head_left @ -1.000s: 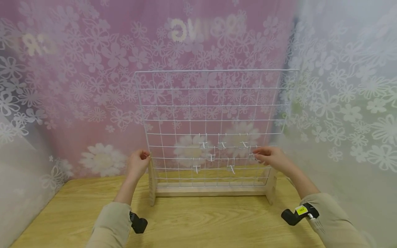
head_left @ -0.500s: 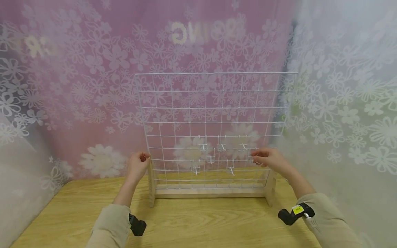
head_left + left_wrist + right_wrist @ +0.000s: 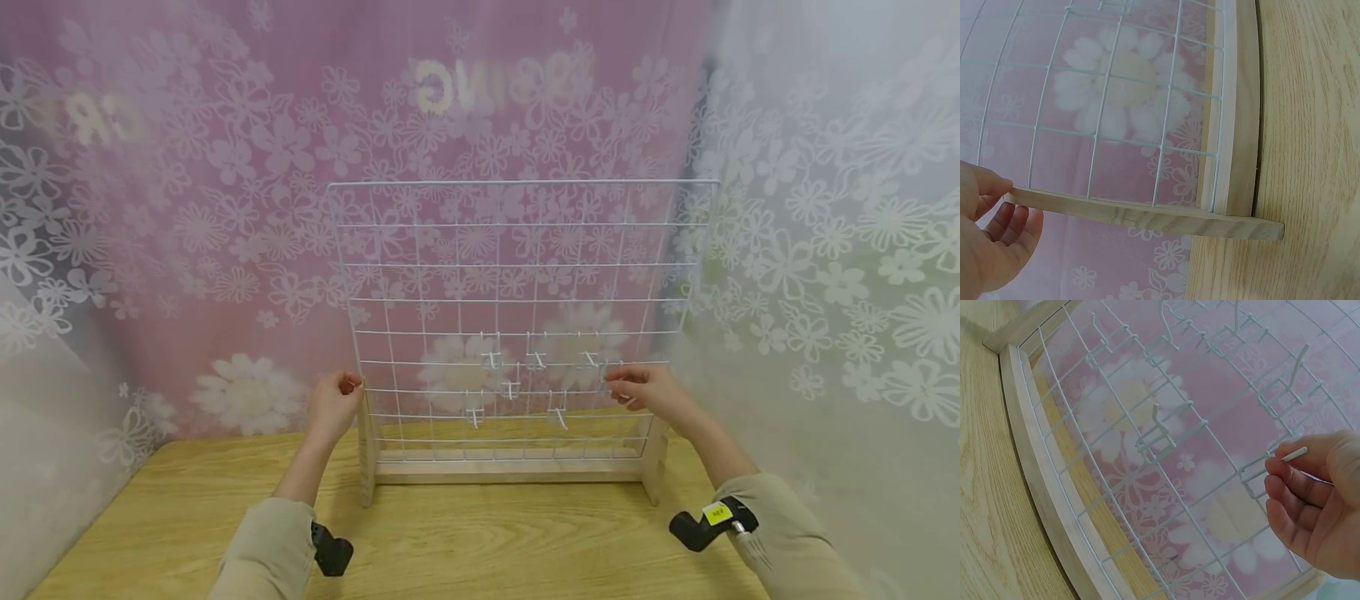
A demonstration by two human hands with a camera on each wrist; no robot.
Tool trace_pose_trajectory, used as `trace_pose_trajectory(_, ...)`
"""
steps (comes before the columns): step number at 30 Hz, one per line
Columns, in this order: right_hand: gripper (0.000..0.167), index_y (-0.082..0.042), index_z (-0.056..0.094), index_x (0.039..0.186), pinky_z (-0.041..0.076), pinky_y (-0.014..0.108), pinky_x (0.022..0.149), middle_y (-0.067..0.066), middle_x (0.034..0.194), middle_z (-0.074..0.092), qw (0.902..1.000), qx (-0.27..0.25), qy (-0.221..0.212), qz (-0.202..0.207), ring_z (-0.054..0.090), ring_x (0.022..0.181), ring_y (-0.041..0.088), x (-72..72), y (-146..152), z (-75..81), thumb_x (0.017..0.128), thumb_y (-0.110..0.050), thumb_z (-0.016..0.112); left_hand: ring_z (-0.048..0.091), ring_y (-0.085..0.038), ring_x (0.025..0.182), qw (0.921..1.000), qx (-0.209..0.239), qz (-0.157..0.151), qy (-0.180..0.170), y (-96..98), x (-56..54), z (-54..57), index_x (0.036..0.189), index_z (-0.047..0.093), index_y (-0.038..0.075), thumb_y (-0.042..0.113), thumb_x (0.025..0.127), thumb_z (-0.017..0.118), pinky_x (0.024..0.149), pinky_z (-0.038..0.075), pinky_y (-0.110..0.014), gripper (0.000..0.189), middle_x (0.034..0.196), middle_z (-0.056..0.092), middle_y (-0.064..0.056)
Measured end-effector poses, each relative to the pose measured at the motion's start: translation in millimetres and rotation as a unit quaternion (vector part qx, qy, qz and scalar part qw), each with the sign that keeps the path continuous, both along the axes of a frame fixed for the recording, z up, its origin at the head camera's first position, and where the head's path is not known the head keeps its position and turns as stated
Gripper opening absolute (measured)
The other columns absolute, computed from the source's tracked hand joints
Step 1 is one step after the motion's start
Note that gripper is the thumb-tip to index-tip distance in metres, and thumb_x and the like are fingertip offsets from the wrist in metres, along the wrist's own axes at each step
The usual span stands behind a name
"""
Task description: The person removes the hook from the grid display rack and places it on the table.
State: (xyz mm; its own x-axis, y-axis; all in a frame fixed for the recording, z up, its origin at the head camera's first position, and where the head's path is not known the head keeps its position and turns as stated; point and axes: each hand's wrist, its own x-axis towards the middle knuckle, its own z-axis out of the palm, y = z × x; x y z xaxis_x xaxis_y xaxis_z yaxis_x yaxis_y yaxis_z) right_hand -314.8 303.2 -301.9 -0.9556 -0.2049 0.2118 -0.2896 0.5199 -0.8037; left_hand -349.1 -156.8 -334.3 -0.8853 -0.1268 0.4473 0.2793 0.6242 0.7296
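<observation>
A white wire grid panel (image 3: 525, 181) stands upright in a wooden stand (image 3: 510, 478). My left hand (image 3: 335, 406) pinches the upper end of the stand's left side post (image 3: 1079, 203) between thumb and finger. At the grid's right side, my right hand (image 3: 654, 393) pinches a white wire hook (image 3: 1296, 453) by its prong, whose tip pokes out past the fingers. That hook's base lies against the grid wires, partly hidden by the fingers. To its left hang several similar hooks, among them a low one (image 3: 1155, 415) with its prong pointing outward.
The stand rests on a wood-grain table (image 3: 480, 542). Behind it hangs a pink curtain (image 3: 247, 250) with white flowers, and a pale flowered curtain (image 3: 847, 292) closes the right side. Black wrist cameras sit at both sleeves.
The grid and stand appear slightly lower in the head view. My right hand has shifted a little left with the hook still pinched. My left hand stays on the post.
</observation>
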Motion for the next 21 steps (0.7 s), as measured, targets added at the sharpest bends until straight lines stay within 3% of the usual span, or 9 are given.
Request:
trace_pose_trajectory(4, 0.035, 0.012, 0.053, 0.12, 0.051, 0.036, 0.072, 0.007, 0.092, 0.064, 0.9999, -0.007, 0.001, -0.008, 0.059, 0.082, 0.016, 2.3, -0.6, 1.4, 0.094, -0.012, 0.052, 0.053, -0.029, 0.079, 0.9999, 0.005, -0.001, -0.009, 0.5, 0.6, 1.1, 0.092, 0.06, -0.003, 0.008, 0.085, 0.056, 0.065, 0.04, -0.035, 0.013, 0.083, 0.057, -0.014)
trace_pose_trajectory(7, 0.035, 0.012, 0.053, 0.12, 0.051, 0.034, 0.072, 0.009, 0.095, 0.064, 0.9999, -0.008, 0.006, -0.012, 0.059, 0.082, 0.013, 5.5, -1.4, 3.3, 0.094, -0.012, 0.052, 0.053, -0.03, 0.081, 0.9999, 0.006, 0.001, -0.013, 0.3, 0.0, 1.5, 0.093, 0.06, -0.002, 0.009, 0.086, 0.056, 0.067, 0.04, -0.036, 0.014, 0.086, 0.057, -0.015)
trace_pose_trajectory(21, 0.027, 0.009, 0.06, 0.112, 0.05, 0.029, 0.067, 0.01, 0.088, 0.065, 0.9961, 0.005, 0.069, -0.055, 0.058, 0.077, 0.013, 15.6, -7.7, 2.3, 0.09, -0.007, 0.057, 0.053, -0.03, 0.082, 0.9999, 0.007, -0.006, -0.007, -0.6, -1.0, -0.3, 0.094, 0.06, -0.003, 0.007, 0.085, 0.055, 0.067, 0.04, -0.036, 0.014, 0.086, 0.057, -0.016)
